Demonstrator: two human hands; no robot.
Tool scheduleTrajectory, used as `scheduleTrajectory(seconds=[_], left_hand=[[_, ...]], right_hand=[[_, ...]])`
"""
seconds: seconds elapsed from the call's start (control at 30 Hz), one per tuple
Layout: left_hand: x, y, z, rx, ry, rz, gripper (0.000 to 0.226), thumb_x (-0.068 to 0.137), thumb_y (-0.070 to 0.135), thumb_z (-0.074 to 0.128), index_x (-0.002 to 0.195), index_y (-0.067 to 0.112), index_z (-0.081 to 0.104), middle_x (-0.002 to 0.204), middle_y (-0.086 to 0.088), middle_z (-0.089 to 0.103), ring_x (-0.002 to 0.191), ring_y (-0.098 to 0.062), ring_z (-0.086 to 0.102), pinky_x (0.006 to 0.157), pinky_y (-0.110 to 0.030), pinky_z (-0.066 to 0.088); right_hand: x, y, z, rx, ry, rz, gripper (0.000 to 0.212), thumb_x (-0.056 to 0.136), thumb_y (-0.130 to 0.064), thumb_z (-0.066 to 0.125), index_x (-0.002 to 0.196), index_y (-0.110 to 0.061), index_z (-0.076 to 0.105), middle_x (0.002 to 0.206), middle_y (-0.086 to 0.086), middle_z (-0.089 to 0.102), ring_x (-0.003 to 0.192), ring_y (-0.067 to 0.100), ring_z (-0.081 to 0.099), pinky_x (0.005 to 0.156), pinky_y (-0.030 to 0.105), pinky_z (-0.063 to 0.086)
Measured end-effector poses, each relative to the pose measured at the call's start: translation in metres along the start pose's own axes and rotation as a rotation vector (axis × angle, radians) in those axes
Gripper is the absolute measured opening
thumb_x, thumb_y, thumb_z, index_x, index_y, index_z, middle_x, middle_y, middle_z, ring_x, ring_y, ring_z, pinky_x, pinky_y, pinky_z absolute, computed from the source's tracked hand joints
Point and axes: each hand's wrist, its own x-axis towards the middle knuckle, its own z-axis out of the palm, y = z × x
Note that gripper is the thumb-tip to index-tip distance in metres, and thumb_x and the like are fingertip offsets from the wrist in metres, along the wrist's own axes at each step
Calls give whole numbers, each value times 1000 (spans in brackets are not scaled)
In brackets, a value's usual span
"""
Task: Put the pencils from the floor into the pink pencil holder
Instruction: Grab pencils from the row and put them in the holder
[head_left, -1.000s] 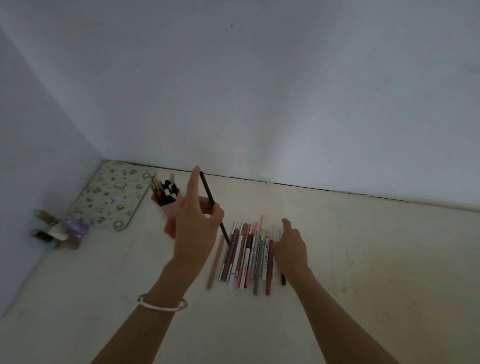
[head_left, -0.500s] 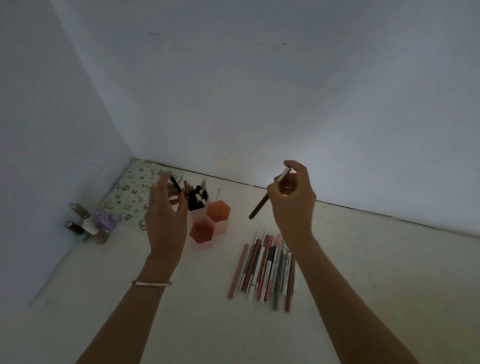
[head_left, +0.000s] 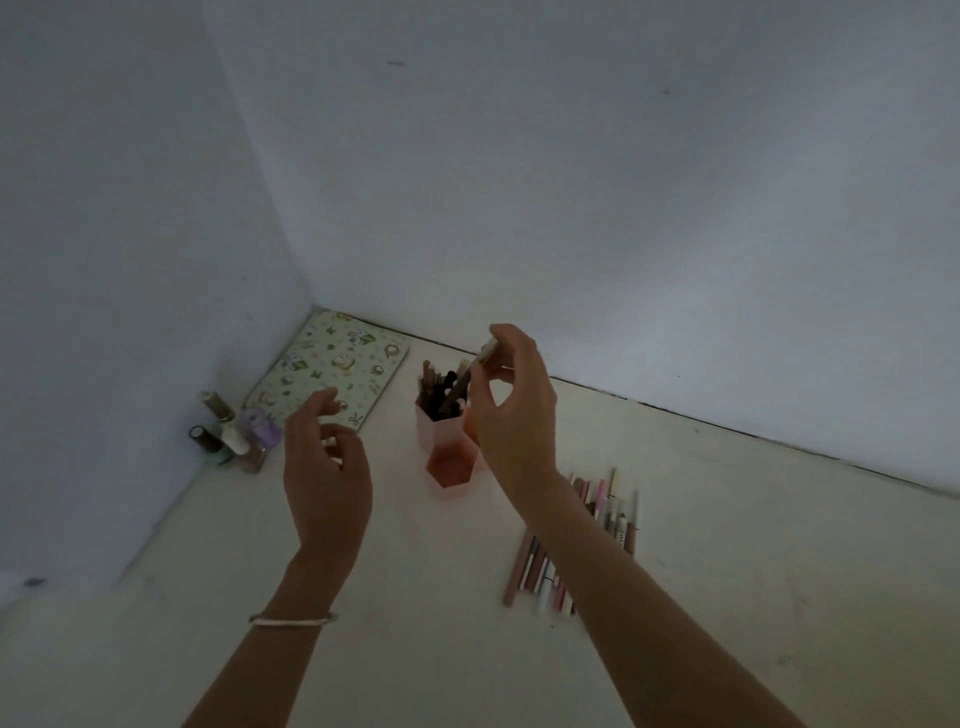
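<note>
Just above centre of the frame, the right hand (head_left: 511, 410) pinches one pencil (head_left: 466, 379) by its upper end, its lower tip tilted down into the back cell of the pink pencil holder (head_left: 441, 441), which is already crowded with pencils. To land it cleanly, it seems best to bring the shaft nearer upright and let go only once the tip is past the rim. The left hand (head_left: 324, 467) hovers left of the holder, fingers loosely spread and holding nothing. The remaining pencils (head_left: 613, 514) lie in a row on the floor (head_left: 779, 597) at lower right.
</note>
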Motion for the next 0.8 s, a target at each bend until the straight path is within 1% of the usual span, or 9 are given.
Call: scheduleTrajectory(seconds=[0.07,0.13,0.2,0.27,0.37,0.47,0.57,0.67,0.8], left_hand=[[-3,-1,-4,2,-6,-2,40,90,-2,48,123,20,55,110,5,59,88,-14,59,72,-31,54],[-8,0,-5,20,-18,-2,41,89,-3,49,120,23,56,105,8,60,85,-12,59,71,-26,52],[-16,3,-4,14,-44,-3,41,87,-5,50,116,23,58,103,8,61,84,-13,60,69,-26,52],[-26,9,0,11,-82,43,39,85,-7,51,110,21,60,102,7,61,83,-11,61,67,-25,52],[-50,21,16,29,-222,155,26,83,0,54,97,19,63,93,12,61,78,-2,59,66,-12,47],[-77,30,45,176,-523,190,13,87,10,59,89,22,64,84,15,61,69,1,56,65,-6,42],[-96,29,80,392,-728,105,17,93,21,53,106,21,63,102,7,65,91,-7,60,79,-17,45],[-105,31,106,616,-849,16,28,100,36,43,113,17,58,113,-1,63,106,-18,59,89,-28,46],[-114,33,124,744,-867,-31,38,102,43,36,109,12,57,112,-7,63,105,-25,60,86,-35,48]], right_hand=[[-4,6,8,-85,-86,-5,36,92,-7,58,122,-24,48,103,-6,57,90,9,60,81,29,55],[-9,13,12,-189,-161,-29,31,91,-6,59,119,-19,54,109,0,59,97,17,60,83,36,55],[-16,22,13,-370,-221,-123,23,88,-6,63,110,-10,68,120,7,59,109,23,56,94,39,50],[-25,27,9,-474,-294,-161,27,85,-7,61,110,-11,71,133,11,52,118,26,50,101,39,41],[-29,31,-9,-389,-152,-78,42,83,-4,52,124,-10,63,136,11,48,111,15,48,100,35,41],[-24,37,-39,-317,37,48,50,79,8,50,125,-11,58,131,5,48,110,14,49,94,36,48],[-19,44,-75,-325,112,100,49,78,11,50,120,-12,60,123,0,51,100,18,56,84,24,51],[-21,53,-110,-353,156,125,41,77,11,50,110,-10,64,115,-2,54,87,14,57,76,6,42],[-35,68,-147,-398,209,161,37,77,14,52,102,-10,66,110,-3,56,80,11,57,71,7,43]])
